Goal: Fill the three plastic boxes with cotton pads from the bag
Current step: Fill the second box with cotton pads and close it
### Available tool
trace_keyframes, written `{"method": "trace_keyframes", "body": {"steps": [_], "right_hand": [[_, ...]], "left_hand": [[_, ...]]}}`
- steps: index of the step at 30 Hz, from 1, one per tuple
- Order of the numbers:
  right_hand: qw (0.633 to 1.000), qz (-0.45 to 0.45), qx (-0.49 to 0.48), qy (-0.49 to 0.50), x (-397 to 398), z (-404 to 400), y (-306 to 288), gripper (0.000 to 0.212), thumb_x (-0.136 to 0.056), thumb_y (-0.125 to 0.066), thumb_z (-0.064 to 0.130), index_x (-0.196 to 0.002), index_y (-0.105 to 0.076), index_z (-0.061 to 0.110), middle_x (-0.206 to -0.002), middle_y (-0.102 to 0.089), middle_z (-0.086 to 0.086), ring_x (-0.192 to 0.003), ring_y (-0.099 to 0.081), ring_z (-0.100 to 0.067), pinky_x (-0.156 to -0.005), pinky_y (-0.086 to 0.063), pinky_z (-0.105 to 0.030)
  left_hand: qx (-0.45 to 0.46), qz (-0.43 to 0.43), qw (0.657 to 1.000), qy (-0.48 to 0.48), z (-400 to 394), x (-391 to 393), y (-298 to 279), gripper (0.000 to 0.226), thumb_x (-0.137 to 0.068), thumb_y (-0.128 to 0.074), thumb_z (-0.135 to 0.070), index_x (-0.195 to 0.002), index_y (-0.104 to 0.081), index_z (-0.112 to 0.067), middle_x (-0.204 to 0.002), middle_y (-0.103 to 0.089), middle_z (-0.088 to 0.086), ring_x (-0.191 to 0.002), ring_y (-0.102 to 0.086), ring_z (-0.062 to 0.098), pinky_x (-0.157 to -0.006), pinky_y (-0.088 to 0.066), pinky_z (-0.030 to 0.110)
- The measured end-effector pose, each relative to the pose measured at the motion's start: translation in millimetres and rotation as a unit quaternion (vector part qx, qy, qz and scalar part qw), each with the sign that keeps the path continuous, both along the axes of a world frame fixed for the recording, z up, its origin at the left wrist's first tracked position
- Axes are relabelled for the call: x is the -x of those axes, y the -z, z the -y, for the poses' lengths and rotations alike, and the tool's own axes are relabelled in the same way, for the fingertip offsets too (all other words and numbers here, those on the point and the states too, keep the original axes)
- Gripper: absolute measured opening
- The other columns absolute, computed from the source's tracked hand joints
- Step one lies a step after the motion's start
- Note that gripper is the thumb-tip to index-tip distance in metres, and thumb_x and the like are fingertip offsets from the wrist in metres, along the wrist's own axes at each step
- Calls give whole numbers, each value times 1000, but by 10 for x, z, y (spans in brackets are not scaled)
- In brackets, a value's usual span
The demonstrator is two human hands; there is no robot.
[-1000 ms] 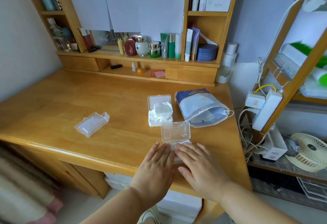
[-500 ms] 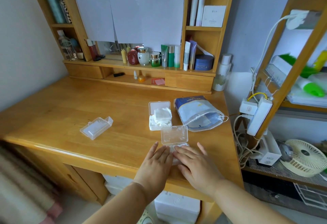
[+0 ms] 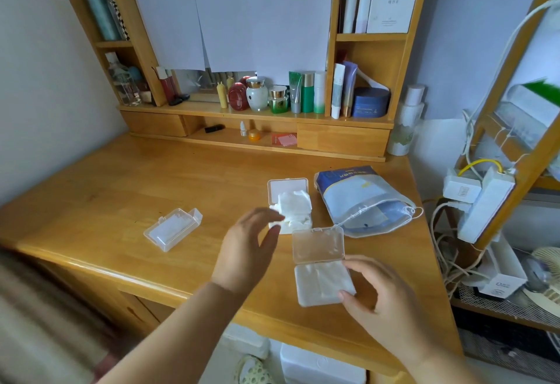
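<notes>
On the wooden desk (image 3: 121,201) three clear plastic boxes are spread out. The near box (image 3: 322,283) lies open just in front of the person, its lid (image 3: 317,244) tipped back and its tray packed flat with white cotton pads; the right hand (image 3: 385,301) rests at its right edge, thumb tip touching the lower right corner, fingers loosely curved and gripping nothing that can be made out. The left hand (image 3: 245,250) hovers above the desk with fingers relaxed and slightly blurred, and it covers the front left corner of the middle box (image 3: 291,201), so whether the fingertips touch the pads there cannot be told. That middle box is open too, piled with loose cotton pads (image 3: 295,203) standing above its rim. The far-left box (image 3: 172,228) sits well apart, lid closed, with something pale inside that is probably pads, though the clear plastic and glare make it hard to be sure. The blue and white bag (image 3: 360,198) lies on its side just right of the middle box, mouth and drawstring toward the desk's right edge, contents indistinct
</notes>
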State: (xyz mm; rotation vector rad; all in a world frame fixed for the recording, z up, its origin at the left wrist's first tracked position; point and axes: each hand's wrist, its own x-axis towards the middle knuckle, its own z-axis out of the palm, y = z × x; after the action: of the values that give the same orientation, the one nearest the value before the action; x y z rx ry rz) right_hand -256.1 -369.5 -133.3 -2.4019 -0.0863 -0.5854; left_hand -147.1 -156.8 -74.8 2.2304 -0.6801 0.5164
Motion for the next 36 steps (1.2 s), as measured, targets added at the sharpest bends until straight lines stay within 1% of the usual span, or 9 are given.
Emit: {"method": "trace_keyframes", "body": {"steps": [3, 7, 11, 15, 17, 20, 26, 30, 36], "right_hand": [[999, -25, -27, -7, 4, 28, 27, 43, -72, -79, 23, -113, -65, 27, -118, -57, 26, -109, -53, 6, -84, -40, -3], [999, -38, -34, -9, -8, 31, 27, 38, -75, -74, 29, -112, -65, 27, -117, -56, 28, -105, -52, 9, -75, -40, 0], [998, -40, -41, -19, -7, 32, 14, 38, -75, -65, 37, -112, -65, 27, -118, -57, 26, -105, -54, 8, -84, -45, -8], [998, -34, -47, -21, -10, 36, 9, 37, -77, -63, 39, -112, -65, 27, -118, -58, 24, -98, -53, 16, -78, -45, -8], [998, -36, -49, -21, -11, 39, 17, 37, -77, -63, 39, -113, -64, 28, -118, -57, 26, -105, -52, 12, -84, -48, -15], [998, -37, -46, -16, -6, 42, 21, 37, -78, -62, 40, -114, -63, 30, -119, -56, 27, -111, -52, 7, -89, -49, -22], [998, -45, -42, -20, -9, 47, 32, 42, -79, -51, 53, -117, -59, 36, -120, -53, 30, -113, -49, 7, -91, -48, -22], [998, -48, -37, -18, -11, 48, 39, 43, -79, -52, 52, -118, -60, 35, -120, -53, 29, -113, -50, 6, -92, -48, -23], [998, -51, -40, -18, -9, 42, 34, 42, -80, -53, 52, -117, -61, 33, -120, -54, 29, -112, -51, 7, -90, -48, -20]], "left_hand": [[-65, -25, 997, 29, 142, -399, -78, 25, -86, -64, -7, -109, -69, -14, -115, -67, -2, -102, -62, 9, -89, -43, 13], [-201, -66, 975, 64, 299, -748, -9, 36, -89, -62, -18, -125, -60, -21, -131, -58, -5, -122, -51, 12, -101, -36, 20], [-229, -94, 968, 47, 328, -889, 52, 35, -87, -64, -18, -122, -61, -22, -125, -61, -8, -114, -55, 12, -95, -38, 18], [-186, -140, 971, 45, 312, -967, 17, 21, -86, -65, -18, -107, -69, -22, -109, -67, -8, -98, -60, 8, -85, -42, 16], [-174, -153, 972, 35, 322, -985, -1, 18, -88, -63, -19, -104, -71, -21, -107, -68, -7, -94, -60, 6, -82, -41, 15], [-187, -135, 973, 21, 350, -971, -3, 21, -91, -57, -17, -107, -70, -18, -111, -68, -4, -99, -60, 11, -83, -41, 16], [-281, -109, 953, 38, 373, -957, -32, 31, -89, -62, -27, -119, -62, -21, -120, -62, -7, -109, -57, 13, -91, -41, 20], [-326, -81, 941, 31, 393, -974, -56, 30, -95, -50, -24, -124, -59, -21, -124, -61, -5, -112, -57, 18, -94, -44, 29], [-266, -50, 963, 0, 356, -975, -25, 22, -94, -48, -21, -98, -68, -13, -97, -69, 3, -92, -62, 25, -78, -50, 38]]}}
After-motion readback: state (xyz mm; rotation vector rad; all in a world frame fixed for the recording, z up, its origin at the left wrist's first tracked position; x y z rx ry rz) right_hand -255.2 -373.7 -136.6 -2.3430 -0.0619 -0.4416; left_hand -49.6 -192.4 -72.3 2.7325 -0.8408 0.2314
